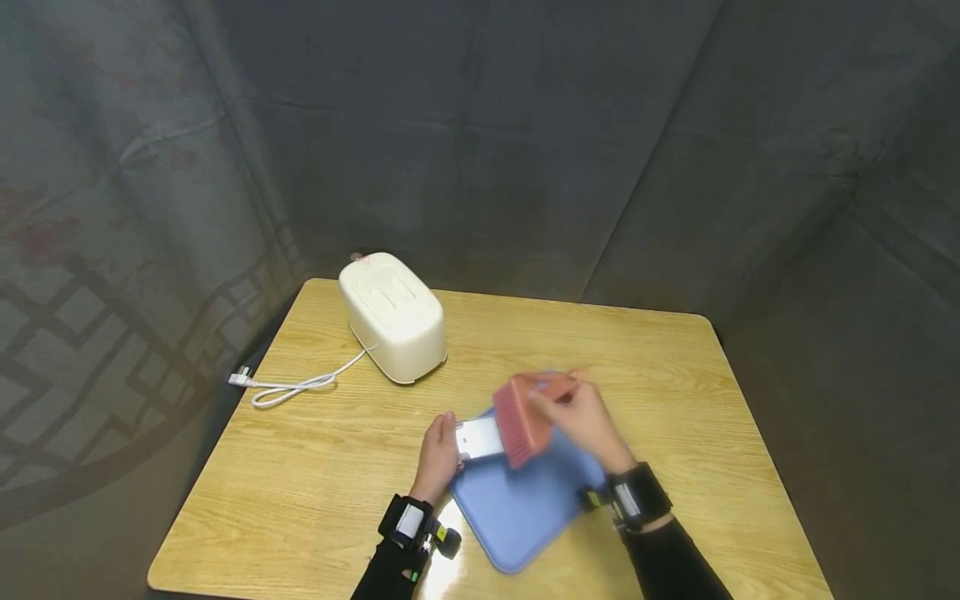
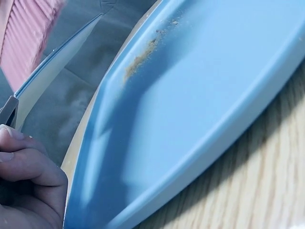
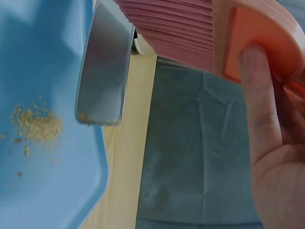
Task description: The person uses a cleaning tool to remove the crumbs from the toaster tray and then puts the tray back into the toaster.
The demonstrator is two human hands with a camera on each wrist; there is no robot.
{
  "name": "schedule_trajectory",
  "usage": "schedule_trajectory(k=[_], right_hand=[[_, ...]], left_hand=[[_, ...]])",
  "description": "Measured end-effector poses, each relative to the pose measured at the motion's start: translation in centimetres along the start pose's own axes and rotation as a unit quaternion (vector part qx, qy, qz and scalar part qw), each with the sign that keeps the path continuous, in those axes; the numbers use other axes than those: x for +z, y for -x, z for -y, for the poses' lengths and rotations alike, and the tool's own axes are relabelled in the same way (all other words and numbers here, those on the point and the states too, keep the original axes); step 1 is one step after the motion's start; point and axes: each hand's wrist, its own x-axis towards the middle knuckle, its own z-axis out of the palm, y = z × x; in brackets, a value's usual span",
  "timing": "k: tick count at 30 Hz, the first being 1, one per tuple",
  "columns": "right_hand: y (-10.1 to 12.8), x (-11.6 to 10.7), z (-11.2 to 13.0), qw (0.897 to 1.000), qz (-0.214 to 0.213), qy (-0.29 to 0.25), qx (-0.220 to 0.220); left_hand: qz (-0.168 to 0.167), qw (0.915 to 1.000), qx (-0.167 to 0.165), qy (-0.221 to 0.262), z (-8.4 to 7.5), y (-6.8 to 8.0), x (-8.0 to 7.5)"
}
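My left hand [image 1: 438, 457] grips one end of a small shallow metal crumb tray [image 1: 480, 438], held above a blue tray [image 1: 513, 512]. In my right hand [image 1: 591, 429] is a pink-bristled hand brush [image 1: 522, 423], its orange head pinched by thumb and fingers. The bristles hang over the far end of the crumb tray in the head view; whether they touch it I cannot tell. Light brown crumbs [image 3: 38, 125] lie in a small heap in the blue tray. A few bits cling to the crumb tray's edge in the right wrist view.
A cream toaster [image 1: 397, 321] with a lid-like top stands at the back left of the wooden table [image 1: 360, 517]. Its white cord [image 1: 300, 386] lies bundled, with the plug [image 1: 242, 377] over the left edge. Grey cloth [image 1: 480, 167] hangs behind the table.
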Motion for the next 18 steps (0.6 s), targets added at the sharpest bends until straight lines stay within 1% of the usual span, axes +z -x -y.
schedule_trajectory(k=[4,8,10,14,18], right_hand=[[-0.4,0.6,0.2,1.000,0.019,-0.010,-0.009],[-0.8,1.4,0.5,0.999,0.040,-0.024,-0.008],[-0.9,1.8,0.7,0.999,0.048,-0.022,-0.010],[-1.1,2.6,0.8,0.998,0.046,-0.011,-0.028],[-1.3,3.2,0.9,0.998,0.046,-0.013,-0.051]], left_hand=[[0.002,1.0000,-0.002,-0.005,0.1,0.0,0.1],[0.007,0.9999,-0.004,-0.007,0.2,0.0,0.1],[0.009,0.9999,0.000,-0.008,0.3,0.1,0.2],[0.008,0.9999,0.002,-0.007,0.1,0.2,0.3],[0.008,0.9999,0.005,-0.008,-0.2,0.2,0.4]])
